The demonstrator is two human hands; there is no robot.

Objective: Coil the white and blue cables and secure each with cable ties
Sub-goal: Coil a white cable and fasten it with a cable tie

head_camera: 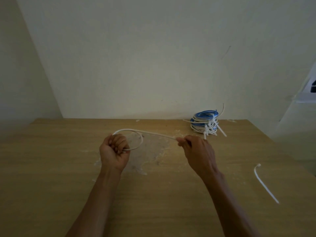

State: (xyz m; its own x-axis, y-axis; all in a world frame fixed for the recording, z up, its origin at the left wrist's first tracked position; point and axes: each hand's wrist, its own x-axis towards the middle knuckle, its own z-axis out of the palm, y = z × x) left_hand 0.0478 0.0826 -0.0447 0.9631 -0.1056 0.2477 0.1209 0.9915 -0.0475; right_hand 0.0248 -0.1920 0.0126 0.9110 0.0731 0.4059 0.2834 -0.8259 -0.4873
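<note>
Hands holding a thin white cable [153, 133] over the light wooden table [51, 168].
I see the left hand [114, 152] fisted round its loop and the right hand [196, 151] pinching the straight run; the stack of tied blue and white coils [204, 123] sits far right, and a loose white cable tie [265, 183] lies nearer.

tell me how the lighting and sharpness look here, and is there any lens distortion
Head view: dim, flat light, with no glare on the table. Also in the head view, wide-angle stretch slants the corners of the wall outward. The frame is slightly soft overall, yet the white cable between the left hand and right hand reads clearly.
</note>
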